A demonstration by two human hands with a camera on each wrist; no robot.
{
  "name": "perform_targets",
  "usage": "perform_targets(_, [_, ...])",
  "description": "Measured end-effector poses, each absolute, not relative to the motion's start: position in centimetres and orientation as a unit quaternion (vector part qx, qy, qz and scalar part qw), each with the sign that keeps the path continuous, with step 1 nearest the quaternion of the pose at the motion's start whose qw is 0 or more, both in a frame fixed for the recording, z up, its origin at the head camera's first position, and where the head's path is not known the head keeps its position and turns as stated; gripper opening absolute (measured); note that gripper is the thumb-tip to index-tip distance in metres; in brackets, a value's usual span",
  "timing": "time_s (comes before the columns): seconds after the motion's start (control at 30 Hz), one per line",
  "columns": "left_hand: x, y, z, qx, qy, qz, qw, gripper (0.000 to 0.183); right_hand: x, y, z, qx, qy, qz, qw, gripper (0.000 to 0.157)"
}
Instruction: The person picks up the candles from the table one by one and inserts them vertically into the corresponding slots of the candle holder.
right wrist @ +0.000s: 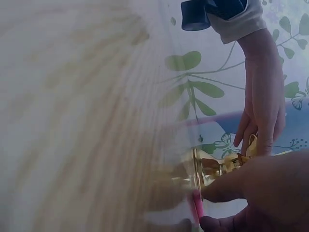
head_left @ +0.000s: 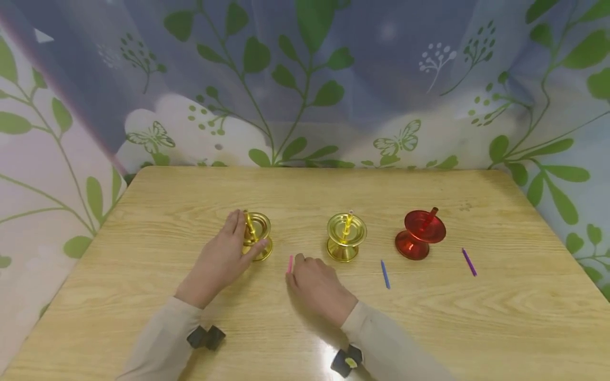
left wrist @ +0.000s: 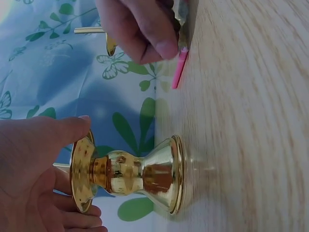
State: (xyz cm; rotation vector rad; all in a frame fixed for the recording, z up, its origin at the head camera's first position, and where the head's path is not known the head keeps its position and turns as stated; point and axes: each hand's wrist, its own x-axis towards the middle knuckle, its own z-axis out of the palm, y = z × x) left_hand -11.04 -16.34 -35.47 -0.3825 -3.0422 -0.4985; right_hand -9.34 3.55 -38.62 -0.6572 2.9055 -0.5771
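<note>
A gold candle holder (head_left: 260,226), with a dish on a flared foot, stands upright on the table at the left. My left hand (head_left: 220,257) holds its dish, the thumb (left wrist: 72,128) at the near rim and the fingers round the far side. To the right of that holder, a thin pink candle (head_left: 290,263) lies on the tabletop. At one end of it my right hand (head_left: 320,286) has thumb and finger close about the candle, seen also in the right wrist view; the hand covers part of it. A second gold candle holder (head_left: 344,244) stands just beyond this hand.
A red candle holder (head_left: 413,244) stands farther right. Thin blue (head_left: 385,274) and purple (head_left: 469,262) candles lie on the wooden table (head_left: 305,190). Leaf-patterned cloth (head_left: 305,106) hangs behind the table's back edge.
</note>
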Motion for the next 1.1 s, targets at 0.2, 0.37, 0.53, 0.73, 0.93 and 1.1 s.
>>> perform_targets(0.2, [-11.0, -16.2, -35.7, -0.122, -0.979, -0.159, 0.020, 0.085, -10.2, 1.8, -38.8, -0.164, 0.973, -0.146, 0.074, 0.022])
perform_targets(0.37, [-10.8, -16.3, -35.8, -0.118, -0.981, -0.156, 0.018, 0.085, -10.5, 1.0, -38.7, -0.139, 0.979, -0.114, 0.096, 0.029])
perform_targets(0.53, [-10.9, -16.3, -35.9, -0.127, -0.981, -0.147, 0.028, 0.084, -11.1, 1.1, -38.5, -0.128, 0.982, -0.093, 0.107, 0.036])
perform_targets(0.73, [-11.1, -16.2, -35.7, -0.131, -0.980, -0.143, 0.038, 0.082, -11.6, 1.1, -38.2, -0.120, 0.981, -0.088, 0.124, 0.033])
perform_targets(0.93, [-11.1, -16.3, -35.7, -0.135, -0.979, -0.144, 0.052, 0.081, -11.7, 1.5, -38.0, -0.149, 0.976, -0.112, 0.113, 0.026])
perform_targets(1.1, [-10.7, -16.1, -36.0, -0.138, -0.978, -0.142, 0.067, 0.080, -11.6, 2.0, -38.2, -0.194, 0.971, -0.136, 0.039, 0.031])
